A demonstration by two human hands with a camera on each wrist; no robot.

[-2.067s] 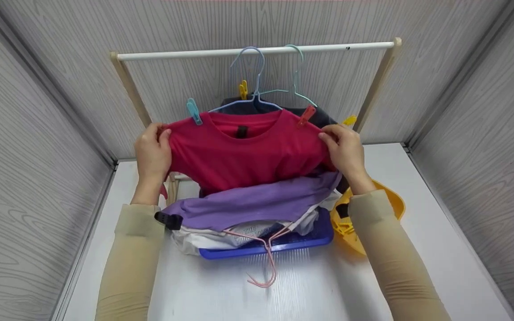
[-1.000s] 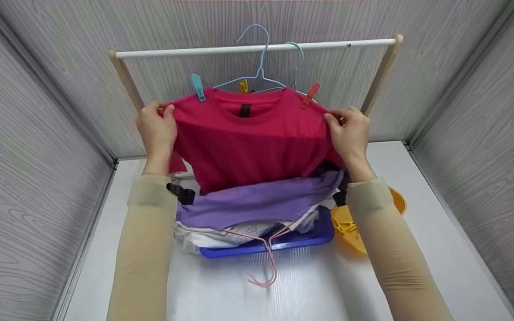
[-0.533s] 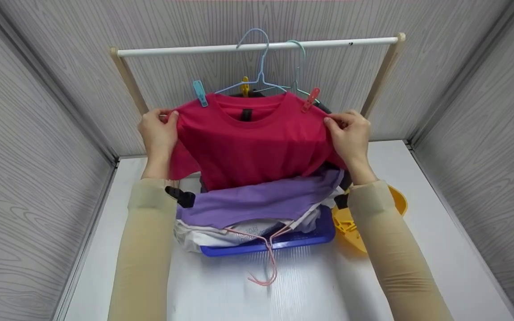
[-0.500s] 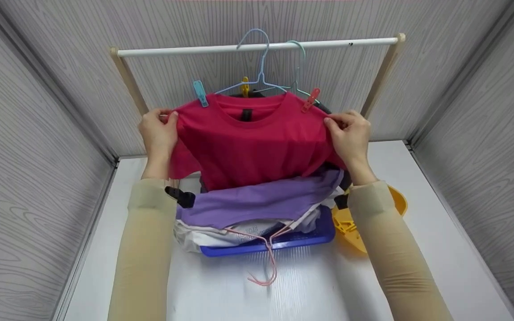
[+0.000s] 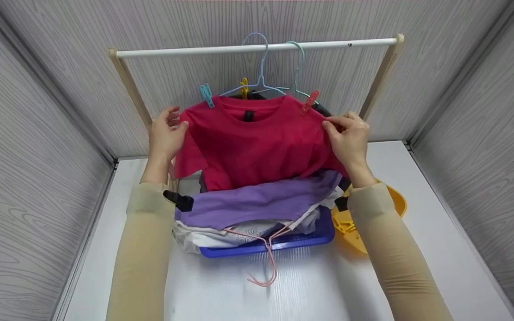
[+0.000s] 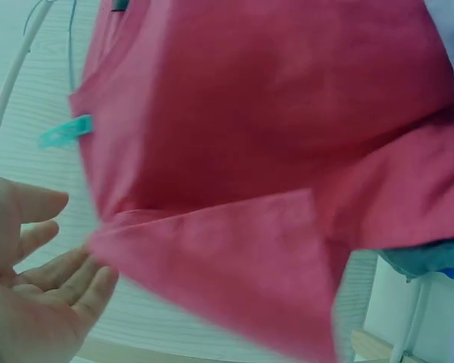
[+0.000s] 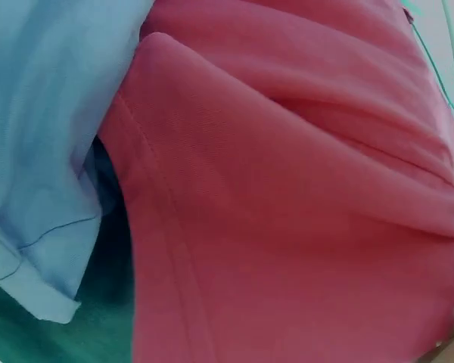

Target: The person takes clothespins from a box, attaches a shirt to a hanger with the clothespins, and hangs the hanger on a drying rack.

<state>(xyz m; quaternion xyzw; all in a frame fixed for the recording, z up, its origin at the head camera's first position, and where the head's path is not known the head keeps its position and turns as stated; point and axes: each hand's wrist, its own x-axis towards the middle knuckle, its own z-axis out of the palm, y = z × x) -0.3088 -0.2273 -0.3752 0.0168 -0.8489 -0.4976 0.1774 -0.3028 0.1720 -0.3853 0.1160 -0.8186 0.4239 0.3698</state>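
- Here, a soft, lightly creased crimson fabric T-shirt [image 5: 257,138] on a pale-blue wire hanger [image 5: 261,81], with its curved hook at a straight white rod [image 5: 185,52].
- Collar up toward the rod, front toward the camera, long axis upright, lower end hidden behind smooth purple cloth [image 5: 252,207].
- At the left hand [image 5: 165,136], loosely spread fingers by the sleeve; touching or not, cannot tell.
- At the right hand [image 5: 350,138], pinching the opposite shoulder edge.

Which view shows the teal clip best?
The head view: the teal clip appears whole and fairly sharp there, at the shoulder of the red shirt. The left wrist view also catches it, but blurred. The right wrist view does not show it.
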